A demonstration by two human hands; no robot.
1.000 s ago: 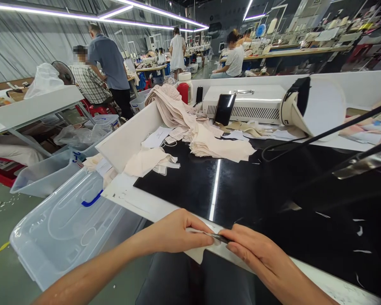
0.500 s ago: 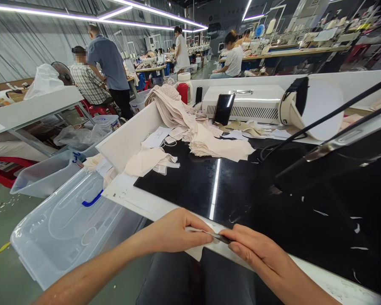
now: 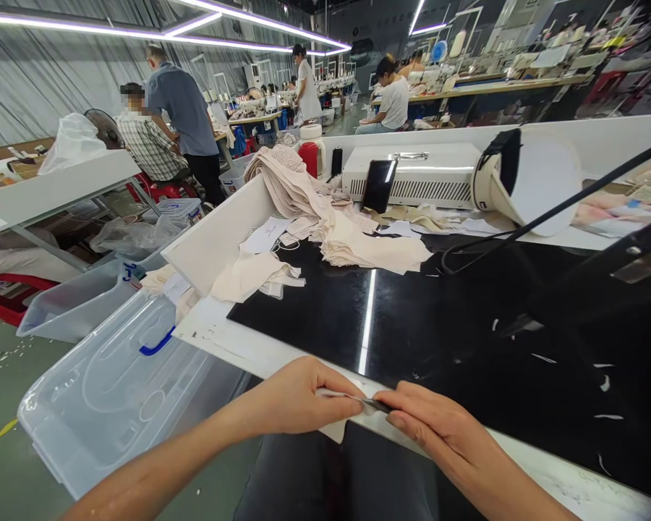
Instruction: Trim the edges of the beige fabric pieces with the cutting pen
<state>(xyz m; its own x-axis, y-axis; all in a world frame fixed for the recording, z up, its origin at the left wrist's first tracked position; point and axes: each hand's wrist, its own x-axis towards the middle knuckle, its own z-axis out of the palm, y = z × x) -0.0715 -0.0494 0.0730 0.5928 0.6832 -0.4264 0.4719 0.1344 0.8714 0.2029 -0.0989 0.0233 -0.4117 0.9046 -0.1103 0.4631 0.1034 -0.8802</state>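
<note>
My left hand (image 3: 298,398) and my right hand (image 3: 434,434) meet at the near edge of the table (image 3: 239,347). Both pinch a small pale piece of fabric (image 3: 339,427) whose lower part hangs below the table edge. A thin dark strip (image 3: 377,405) shows between the fingertips of both hands. Fingers of both hands are closed on the piece. Further back on the black work mat (image 3: 412,318) lies a pile of cream fabric pieces (image 3: 352,242).
A clear plastic bin with a blue-handled lid (image 3: 119,383) stands on the floor at left, another bin (image 3: 81,300) behind it. A white machine (image 3: 423,177), a phone (image 3: 378,187) and a lamp (image 3: 526,177) sit at the back. Other people work at distant tables.
My hands stay pinched on the fabric piece at the table edge. The dark arm at the right of the view has shifted; the camera has tilted slightly.
</note>
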